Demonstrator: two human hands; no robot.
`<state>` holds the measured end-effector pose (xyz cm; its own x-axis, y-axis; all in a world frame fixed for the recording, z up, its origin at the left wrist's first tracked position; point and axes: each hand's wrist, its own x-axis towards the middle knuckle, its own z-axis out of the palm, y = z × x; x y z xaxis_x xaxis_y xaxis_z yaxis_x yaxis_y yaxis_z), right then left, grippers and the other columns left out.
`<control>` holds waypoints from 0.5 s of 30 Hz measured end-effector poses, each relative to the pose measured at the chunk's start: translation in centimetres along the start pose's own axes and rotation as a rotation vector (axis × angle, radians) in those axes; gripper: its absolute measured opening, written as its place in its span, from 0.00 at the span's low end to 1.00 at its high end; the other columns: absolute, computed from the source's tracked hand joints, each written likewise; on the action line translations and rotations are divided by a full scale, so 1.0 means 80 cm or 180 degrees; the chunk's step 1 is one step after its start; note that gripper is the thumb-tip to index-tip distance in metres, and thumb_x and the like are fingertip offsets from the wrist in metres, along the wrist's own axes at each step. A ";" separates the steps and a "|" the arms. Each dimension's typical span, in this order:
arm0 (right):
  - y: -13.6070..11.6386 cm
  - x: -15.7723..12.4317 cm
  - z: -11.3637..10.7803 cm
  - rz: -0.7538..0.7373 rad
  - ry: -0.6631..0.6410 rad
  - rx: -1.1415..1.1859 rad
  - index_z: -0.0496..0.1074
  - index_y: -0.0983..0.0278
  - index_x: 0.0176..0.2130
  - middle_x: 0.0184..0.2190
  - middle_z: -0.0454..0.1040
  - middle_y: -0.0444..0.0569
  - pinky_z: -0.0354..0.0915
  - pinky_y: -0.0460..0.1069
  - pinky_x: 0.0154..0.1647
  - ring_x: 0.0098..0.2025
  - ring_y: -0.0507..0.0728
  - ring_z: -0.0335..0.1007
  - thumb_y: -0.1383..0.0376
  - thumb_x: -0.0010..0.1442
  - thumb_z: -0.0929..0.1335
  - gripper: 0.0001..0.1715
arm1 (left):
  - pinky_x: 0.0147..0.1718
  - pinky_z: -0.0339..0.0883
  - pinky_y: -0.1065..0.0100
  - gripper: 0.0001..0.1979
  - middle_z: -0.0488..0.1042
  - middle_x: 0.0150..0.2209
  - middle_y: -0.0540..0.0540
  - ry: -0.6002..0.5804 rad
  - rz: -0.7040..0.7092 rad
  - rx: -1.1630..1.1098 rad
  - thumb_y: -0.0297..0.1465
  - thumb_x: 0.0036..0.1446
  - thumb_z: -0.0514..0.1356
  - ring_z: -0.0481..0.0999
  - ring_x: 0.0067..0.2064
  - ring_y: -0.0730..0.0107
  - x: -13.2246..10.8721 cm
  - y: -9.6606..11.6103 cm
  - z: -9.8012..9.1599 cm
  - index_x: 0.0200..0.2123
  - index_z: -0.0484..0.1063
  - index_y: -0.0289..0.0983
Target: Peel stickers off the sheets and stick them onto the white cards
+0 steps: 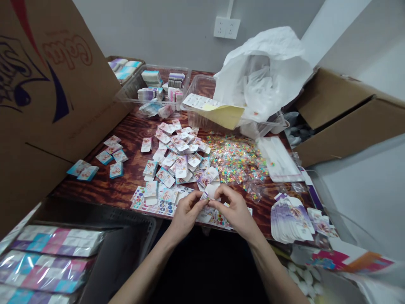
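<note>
My left hand [189, 207] and my right hand [233, 207] meet at the table's front edge. Between their fingertips they pinch a small white and purple printed card box [205, 196], whose end faces me. Fingers hide part of it. Below the hands lie sticker sheets [161, 206] with rows of coloured ovals. Just beyond is a loose heap of small printed boxes [181, 145], white with purple, pink or blue sides. To the right of the heap spreads a pile of clear sachets [237, 154] holding bright coloured bits.
Flat purple cards [291, 217] lie fanned at the right. Clear plastic tubs [152, 69] and a white plastic bag [256, 71] stand at the back. A tall carton [53, 84] bounds the left; an open carton [344, 109] is at right. Wrapped packs [44, 268] sit lower left.
</note>
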<state>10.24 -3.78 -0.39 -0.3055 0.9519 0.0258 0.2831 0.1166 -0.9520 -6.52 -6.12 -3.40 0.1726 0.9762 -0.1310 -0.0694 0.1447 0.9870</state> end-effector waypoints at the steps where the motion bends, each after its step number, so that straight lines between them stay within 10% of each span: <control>1: 0.000 0.001 -0.003 -0.0037 -0.0142 -0.0091 0.68 0.62 0.32 0.31 0.66 0.42 0.58 0.47 0.37 0.35 0.53 0.64 0.69 0.57 0.70 0.05 | 0.37 0.64 0.72 0.13 0.75 0.36 0.47 -0.0010 0.0041 0.0059 0.37 0.62 0.57 0.72 0.38 0.69 -0.001 -0.001 -0.001 0.42 0.73 0.34; 6: -0.003 0.006 -0.014 -0.0039 -0.0413 -0.0443 0.69 0.63 0.26 0.31 0.65 0.43 0.58 0.48 0.37 0.35 0.53 0.65 0.68 0.57 0.71 0.09 | 0.38 0.64 0.70 0.12 0.76 0.37 0.47 0.0004 0.0460 0.0907 0.35 0.65 0.54 0.73 0.38 0.68 -0.001 -0.002 -0.007 0.45 0.74 0.36; 15: 0.014 0.006 0.005 0.0302 0.0375 0.0665 0.66 0.61 0.32 0.25 0.64 0.39 0.57 0.45 0.28 0.27 0.50 0.60 0.66 0.53 0.73 0.11 | 0.46 0.68 0.66 0.20 0.73 0.49 0.42 0.0576 0.1144 0.1184 0.30 0.65 0.55 0.74 0.47 0.65 -0.004 -0.010 -0.001 0.59 0.64 0.42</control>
<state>10.09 -3.32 -1.57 -0.1749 0.9836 -0.0430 0.1077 -0.0243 -0.9939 -6.59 -6.54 -4.13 0.0280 0.9706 0.2392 0.2648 -0.2379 0.9345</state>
